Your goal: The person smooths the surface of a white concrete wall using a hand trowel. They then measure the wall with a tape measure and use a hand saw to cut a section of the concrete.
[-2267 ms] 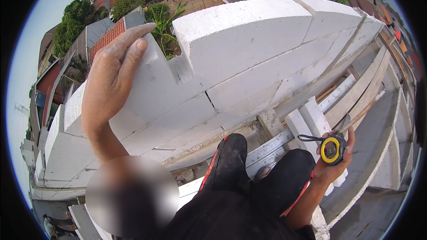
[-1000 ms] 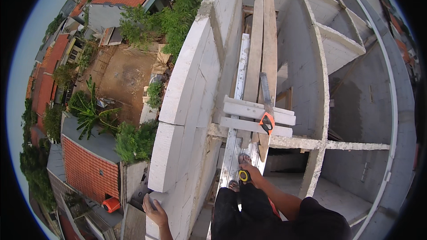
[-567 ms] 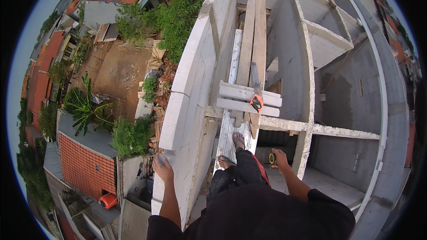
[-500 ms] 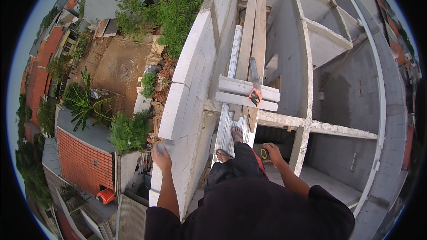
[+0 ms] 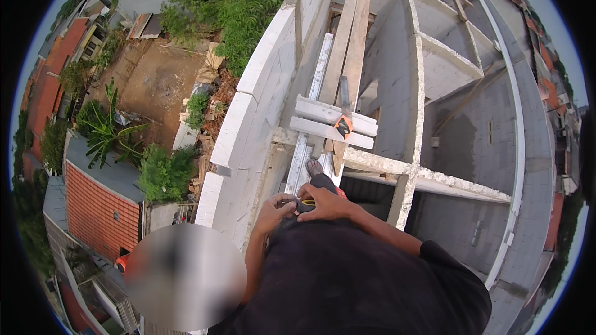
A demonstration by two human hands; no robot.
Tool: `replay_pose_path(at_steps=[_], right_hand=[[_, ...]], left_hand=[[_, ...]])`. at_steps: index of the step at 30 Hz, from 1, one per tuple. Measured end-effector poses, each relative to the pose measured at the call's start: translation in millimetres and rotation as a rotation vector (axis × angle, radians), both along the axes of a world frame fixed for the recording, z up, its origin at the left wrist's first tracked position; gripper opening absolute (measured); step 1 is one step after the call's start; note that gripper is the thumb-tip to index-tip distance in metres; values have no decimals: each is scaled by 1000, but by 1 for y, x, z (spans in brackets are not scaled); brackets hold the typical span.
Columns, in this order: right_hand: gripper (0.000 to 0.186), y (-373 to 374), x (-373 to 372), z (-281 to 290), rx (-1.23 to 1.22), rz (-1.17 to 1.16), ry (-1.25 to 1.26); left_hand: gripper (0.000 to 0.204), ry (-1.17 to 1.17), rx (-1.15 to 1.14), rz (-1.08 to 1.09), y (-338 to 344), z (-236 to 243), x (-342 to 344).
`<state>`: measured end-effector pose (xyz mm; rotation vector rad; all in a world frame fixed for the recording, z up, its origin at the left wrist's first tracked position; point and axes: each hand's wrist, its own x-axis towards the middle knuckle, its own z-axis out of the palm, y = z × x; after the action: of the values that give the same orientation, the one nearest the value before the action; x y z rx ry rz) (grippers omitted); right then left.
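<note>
In front of my body, my right hand grips a small round black-and-yellow tape measure. My left hand meets it from the left, its fingers pinched at the side of the tape measure; the exact part they grip is hidden. Ahead of the hands, two white lightweight block strips lie crosswise over the planks. A handsaw with an orange-and-black handle rests on them, blade pointing away. One bare foot shows on the metal-coloured walkway below.
Long wooden planks and a pale metal strip run ahead along a white block wall. Left of that wall is a deep drop to a yard and roofs. Concrete beams frame open rooms below right. A blurred patch covers the lower left.
My left hand has left the top of the block wall and come inward to the tape measure. My right hand has brought the tape measure left, in front of my body.
</note>
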<state>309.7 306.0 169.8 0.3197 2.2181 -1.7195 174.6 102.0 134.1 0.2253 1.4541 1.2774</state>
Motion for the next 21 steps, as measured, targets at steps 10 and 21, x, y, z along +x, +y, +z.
replay_pose_path(at_steps=[10, 21], right_hand=[[72, 71, -75, -2, -149, 376, -66], [39, 340, -118, -30, 343, 443, -159]], left_hand=[[17, -124, 12, 176, 17, 4, -13], [13, 319, -403, 510, -42, 0, -61]])
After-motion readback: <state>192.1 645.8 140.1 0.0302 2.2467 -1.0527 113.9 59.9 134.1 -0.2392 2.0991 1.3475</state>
